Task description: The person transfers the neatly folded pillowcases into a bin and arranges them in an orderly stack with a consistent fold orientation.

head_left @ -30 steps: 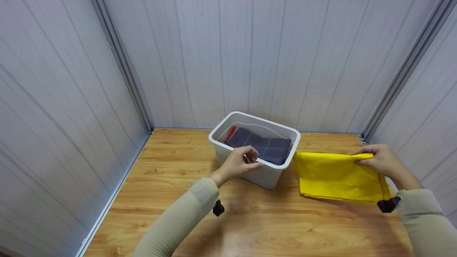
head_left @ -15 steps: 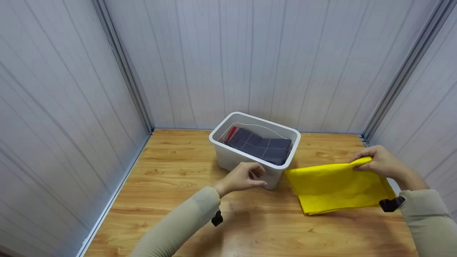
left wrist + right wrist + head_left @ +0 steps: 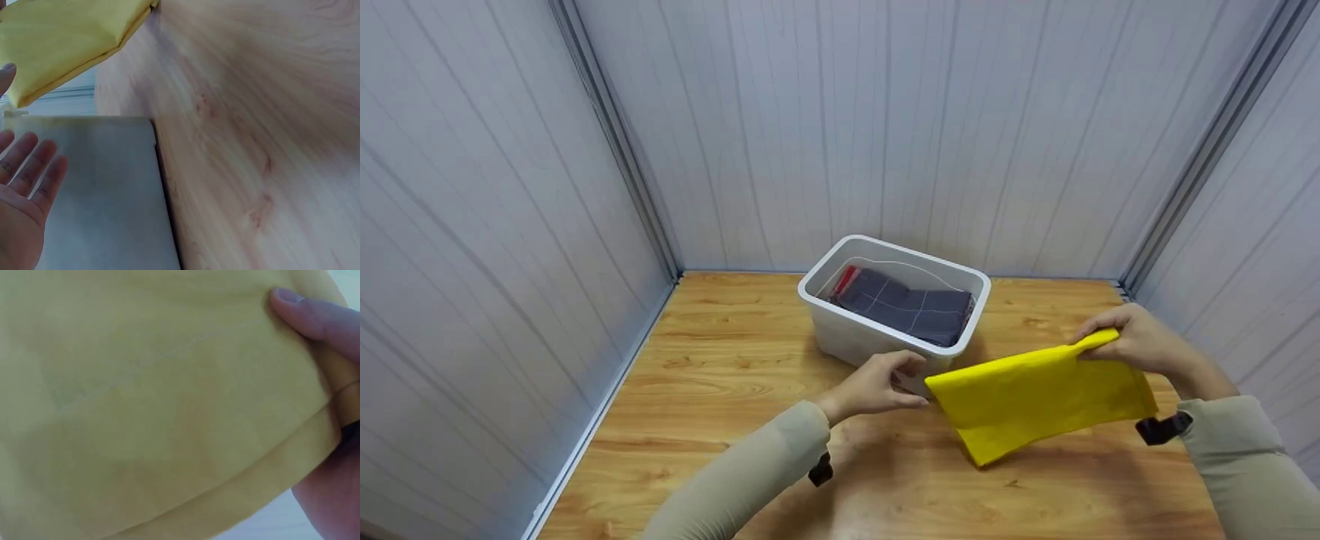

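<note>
A folded yellow cloth (image 3: 1042,397) hangs from my right hand (image 3: 1136,341), which pinches its upper right edge between thumb and fingers. In the right wrist view the thumb (image 3: 315,318) presses on the fabric (image 3: 169,427). The cloth's left corner points toward my left hand (image 3: 877,386), whose thumb and fingers are spread apart around a gap beside that corner. From the left wrist, the left palm (image 3: 19,225) shows with relaxed fingers and nothing held, and the cloth (image 3: 62,45) above it. A white bin (image 3: 847,330) stands just behind the left hand.
Inside the bin lies a folded dark grey cloth (image 3: 911,304) with thin light lines, and a bit of red fabric (image 3: 846,280) at its left. The wooden tabletop (image 3: 720,360) is bounded by pale panel walls (image 3: 780,135) at the back and sides.
The yellow cloth has swung left and toward me, its left corner now near the left hand. My left hand has dropped from the bin's rim to in front of it.
</note>
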The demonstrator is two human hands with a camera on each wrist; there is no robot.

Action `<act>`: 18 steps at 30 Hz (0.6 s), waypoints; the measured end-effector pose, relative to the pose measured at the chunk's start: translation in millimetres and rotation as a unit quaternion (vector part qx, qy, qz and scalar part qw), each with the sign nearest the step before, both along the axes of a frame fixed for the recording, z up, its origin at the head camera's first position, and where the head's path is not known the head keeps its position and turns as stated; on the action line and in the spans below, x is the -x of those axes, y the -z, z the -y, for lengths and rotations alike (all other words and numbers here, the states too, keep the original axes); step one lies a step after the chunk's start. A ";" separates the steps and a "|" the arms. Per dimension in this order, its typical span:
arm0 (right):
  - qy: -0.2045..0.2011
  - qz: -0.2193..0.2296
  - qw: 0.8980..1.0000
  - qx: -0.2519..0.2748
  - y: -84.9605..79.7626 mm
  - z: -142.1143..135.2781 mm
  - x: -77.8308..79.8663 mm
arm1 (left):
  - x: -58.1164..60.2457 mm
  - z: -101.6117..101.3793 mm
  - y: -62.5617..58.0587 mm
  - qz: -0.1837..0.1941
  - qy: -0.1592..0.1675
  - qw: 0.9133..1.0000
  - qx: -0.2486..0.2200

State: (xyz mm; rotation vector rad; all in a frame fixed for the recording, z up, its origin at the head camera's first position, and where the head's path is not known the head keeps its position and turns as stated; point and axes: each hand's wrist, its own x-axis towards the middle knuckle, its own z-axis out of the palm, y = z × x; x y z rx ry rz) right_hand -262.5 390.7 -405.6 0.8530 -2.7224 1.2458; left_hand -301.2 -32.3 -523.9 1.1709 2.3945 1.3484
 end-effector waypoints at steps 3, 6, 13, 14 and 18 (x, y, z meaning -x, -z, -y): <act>-0.005 -0.006 1.000 0.018 0.6 6.6 0.1 | -2.4 -3.0 0.7 0.018 -0.002 1.000 -0.023; 0.005 -0.016 0.999 0.035 2.0 13.1 0.1 | -4.6 -5.5 1.3 0.030 -0.015 0.998 -0.047; 0.020 -0.024 0.997 0.071 6.5 22.3 0.5 | -8.8 -10.5 4.0 0.068 -0.046 0.990 -0.118; 0.022 -0.023 0.996 0.077 7.0 23.3 0.4 | -9.4 -11.2 4.7 0.077 -0.047 0.988 -0.128; 0.033 -0.016 0.995 0.093 7.3 26.7 -0.7 | -11.3 -13.2 7.8 0.098 -0.055 0.982 -0.155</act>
